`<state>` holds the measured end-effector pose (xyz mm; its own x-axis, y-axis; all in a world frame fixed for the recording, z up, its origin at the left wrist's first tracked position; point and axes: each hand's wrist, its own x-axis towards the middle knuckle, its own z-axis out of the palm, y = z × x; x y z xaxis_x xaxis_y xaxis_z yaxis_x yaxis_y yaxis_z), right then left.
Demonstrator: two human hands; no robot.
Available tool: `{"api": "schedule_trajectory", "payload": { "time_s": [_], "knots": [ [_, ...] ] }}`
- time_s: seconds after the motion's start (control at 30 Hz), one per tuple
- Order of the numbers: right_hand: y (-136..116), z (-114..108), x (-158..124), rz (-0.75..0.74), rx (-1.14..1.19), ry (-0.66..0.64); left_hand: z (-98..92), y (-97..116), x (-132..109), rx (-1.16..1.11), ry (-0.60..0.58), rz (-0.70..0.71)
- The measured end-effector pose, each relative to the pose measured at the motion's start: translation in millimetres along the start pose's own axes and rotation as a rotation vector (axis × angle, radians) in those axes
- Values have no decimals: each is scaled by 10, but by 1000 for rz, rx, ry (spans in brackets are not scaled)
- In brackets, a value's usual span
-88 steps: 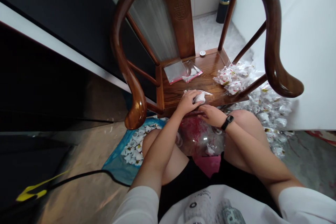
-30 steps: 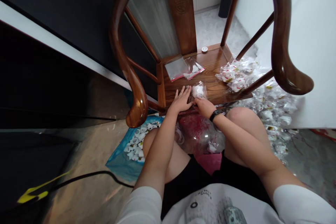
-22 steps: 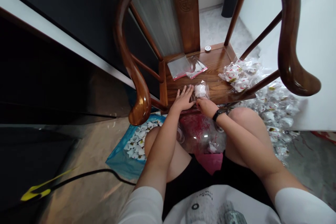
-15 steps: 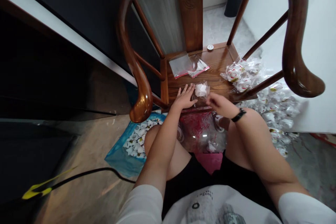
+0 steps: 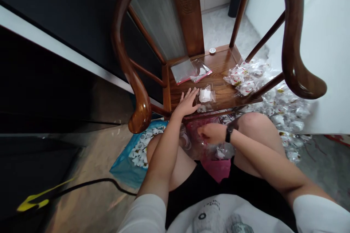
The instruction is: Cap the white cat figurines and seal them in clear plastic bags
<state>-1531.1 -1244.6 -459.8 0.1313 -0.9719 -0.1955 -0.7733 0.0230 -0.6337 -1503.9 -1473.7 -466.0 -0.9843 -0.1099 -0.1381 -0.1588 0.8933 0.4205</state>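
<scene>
Two bare hands fill the middle of my head-camera feed. The left hand (image 5: 187,103) lies open on the wooden chair seat (image 5: 221,62), its fingers spread wide and holding nothing. Just beside its fingertips, to the right, sits a small clear zip bag (image 5: 211,102) with a white wad (image 5: 205,95) inside. The right hand (image 5: 212,133), wearing a black watch (image 5: 229,134), is lower and nearer to me, its fingers loosely curled above a clear plastic bag with red print (image 5: 195,131). From here I cannot tell whether it grips that plastic. Past the left hand, toward the chair back, lie two flat zip bags with red edges (image 5: 188,71). Right of the small bag, a heap of bagged white pieces (image 5: 237,79) rests on the seat, and more cover the floor (image 5: 284,116) beyond the right knee (image 5: 254,127). Left of the left hand, a blue bag (image 5: 120,167) holds small white cups (image 5: 139,149).
</scene>
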Motion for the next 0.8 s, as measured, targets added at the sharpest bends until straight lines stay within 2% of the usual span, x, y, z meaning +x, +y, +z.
{"api": "schedule_trajectory", "payload": {
  "time_s": [0.07,0.13,0.27,0.43,0.6,0.67,0.8],
  "knots": [
    [10,210,147,108,-113,-212,-40,10,-20,-19,22,30],
    [31,358,219,199,-187,-275,-85,20,-43,-40,49,66],
    [54,459,218,300,-275,-151,-169,15,-81,-107,100,169],
    [49,442,211,234,-359,-22,-152,-26,-97,-40,178,230],
    [28,464,242,246,-320,-49,-29,34,-71,23,202,240],
    [15,480,257,200,-338,-76,-9,100,-62,34,229,247],
    [-27,505,289,110,-379,-38,-8,240,-47,96,260,293]
  ]
}}
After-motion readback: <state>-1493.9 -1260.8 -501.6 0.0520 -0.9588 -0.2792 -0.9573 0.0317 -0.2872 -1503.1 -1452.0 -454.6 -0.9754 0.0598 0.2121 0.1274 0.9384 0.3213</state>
